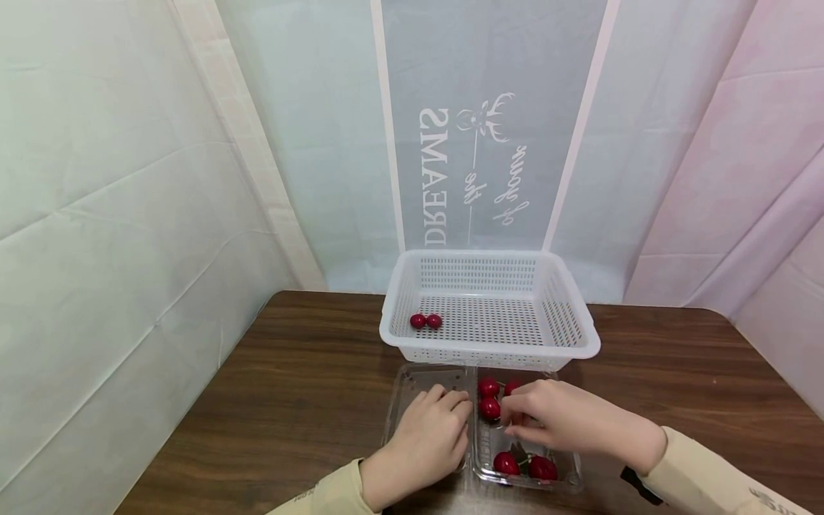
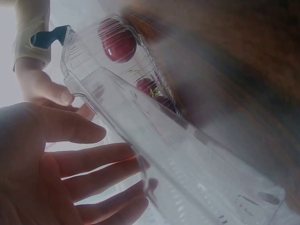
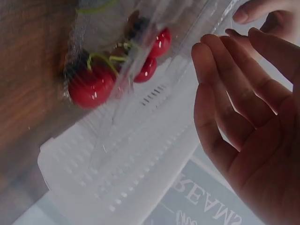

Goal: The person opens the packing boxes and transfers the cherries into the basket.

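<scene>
A clear plastic clamshell box lies unfolded on the table, its lid [image 1: 400, 408] on the left and its tray [image 1: 575, 465] on the right. Several red cherries [image 1: 489, 408], some with green stems, sit in the tray. My left hand [image 1: 430, 433] rests over the lid near the fold; in the left wrist view its fingers [image 2: 101, 157] are extended against the plastic edge. Above the tray, beside the cherries, hovers my right hand [image 1: 553, 415]. Its fingers [image 3: 229, 75] are loosely bent in the right wrist view, with nothing visible between them.
Behind the box stands a white perforated basket [image 1: 489, 351], with two red cherries [image 1: 426, 321] at its left side. The dark wooden table [image 1: 290, 386] extends to both sides. Pale cloth [image 1: 129, 179] hangs around its back and sides.
</scene>
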